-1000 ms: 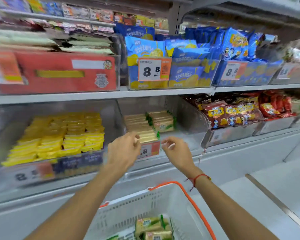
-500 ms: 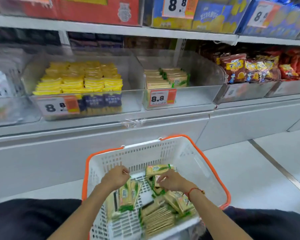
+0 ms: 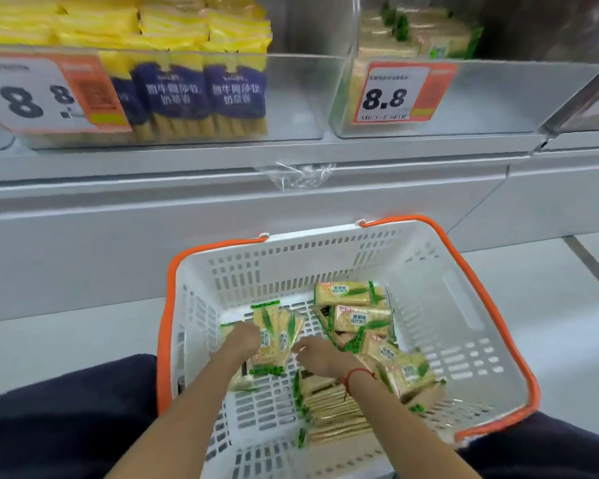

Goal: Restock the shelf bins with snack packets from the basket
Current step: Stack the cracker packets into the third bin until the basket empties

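A white basket with an orange rim [image 3: 491,299] sits in front of me on my lap, holding several tan-and-green cracker packets [image 3: 357,319]. My left hand [image 3: 239,344] grips a pair of these packets [image 3: 274,337], standing on end in the basket's left half. My right hand [image 3: 320,356] is just to their right, fingers curled toward their edge; whether it holds anything is hidden. Above, a clear shelf bin [image 3: 498,98] with an 8.8 price tag [image 3: 395,93] holds a few of the same packets [image 3: 412,39] at its back left.
To the left, another clear bin [image 3: 291,98] is packed with yellow-and-purple packets [image 3: 201,88]. A grey shelf front [image 3: 118,219] runs between the bins and the basket. A scrap of clear plastic [image 3: 298,176] hangs from the shelf edge. A pale floor [image 3: 550,271] lies to the right.
My hands dropped from the shelf bin into the basket, and my view tilted down and closer. Since half a second ago the left hand has held the packets while the right hand moved left toward them.
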A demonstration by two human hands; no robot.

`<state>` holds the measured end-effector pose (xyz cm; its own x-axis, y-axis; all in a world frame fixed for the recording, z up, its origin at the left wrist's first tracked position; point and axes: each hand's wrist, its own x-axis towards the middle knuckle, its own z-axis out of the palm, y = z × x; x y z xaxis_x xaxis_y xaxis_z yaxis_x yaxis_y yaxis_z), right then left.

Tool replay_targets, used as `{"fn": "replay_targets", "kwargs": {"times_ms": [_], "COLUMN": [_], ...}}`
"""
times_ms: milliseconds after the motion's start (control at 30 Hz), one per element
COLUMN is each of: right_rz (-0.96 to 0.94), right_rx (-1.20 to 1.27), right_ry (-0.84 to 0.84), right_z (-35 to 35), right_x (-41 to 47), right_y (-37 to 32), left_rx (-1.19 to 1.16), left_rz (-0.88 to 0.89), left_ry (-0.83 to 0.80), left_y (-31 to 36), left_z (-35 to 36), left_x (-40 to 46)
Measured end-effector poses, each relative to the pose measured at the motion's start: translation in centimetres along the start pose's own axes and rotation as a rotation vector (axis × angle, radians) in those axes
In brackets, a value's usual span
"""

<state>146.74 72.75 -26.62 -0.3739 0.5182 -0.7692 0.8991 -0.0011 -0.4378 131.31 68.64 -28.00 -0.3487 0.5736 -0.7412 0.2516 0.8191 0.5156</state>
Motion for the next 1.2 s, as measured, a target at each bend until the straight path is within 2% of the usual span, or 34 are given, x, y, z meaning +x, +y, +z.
{"fn": "replay_targets", "kwargs": {"times_ms": [100,167,333,400,533,667,767,867,1000,1067,1200], "right_rz": [0.013,0.078,0.288,0.335,0.385,0.280,0.203,0.143,0.045,0.035,-0.008], "right_rx": [0.110,0.235,0.503,0.633,0.756,0.780,0.865,0.940,1.179,1.304,1.384], "right_ry": [-0.033,0.002,0.284,0.339,0.325,0.299,0.288,0.275,0.291,0.279,0.249], "right_z": [1.5,2.4,4.0,4.3,4.7,3.9,3.4,2.8,0.8,-0.5,-2.1], "right_x": [3.1,5.2,7.5,8.3,9.3,8.2,6.7,4.8,2.2,0.5,-2.1], "right_y": [-0.6,-0.6,-1.2,-1.2,-0.6,0.5,0.5,0.3,0.2,-0.2,-0.6], "left_rx": [0.040,0.061,0.138,0.149,0.152,0.125,0.048,-0.048,-0.241,-0.400,-0.689], "left_rz": [-0.030,-0.026,-0.006,0.030,0.125,0.186,0.213,0.232,0.177,0.110,0.097], "left_ry": [-0.016,-0.036,0.006,0.017,-0.012,-0.084,-0.176,-0.201,-0.047,-0.027,-0.189], "left_y": [-0.1,-0.5,-1.6,-2.3,-3.1,-2.5,-2.3,-1.8,0.0,1.1,2.5], "left_z": [1.2,1.5,2.4,2.9,3.0,2.8,2.8,2.4,1.8,1.6,1.4], "left_x": [2.0,3.0,4.9,5.6,5.6,4.2,3.6,2.2,-0.3,-1.7,-3.8]}}
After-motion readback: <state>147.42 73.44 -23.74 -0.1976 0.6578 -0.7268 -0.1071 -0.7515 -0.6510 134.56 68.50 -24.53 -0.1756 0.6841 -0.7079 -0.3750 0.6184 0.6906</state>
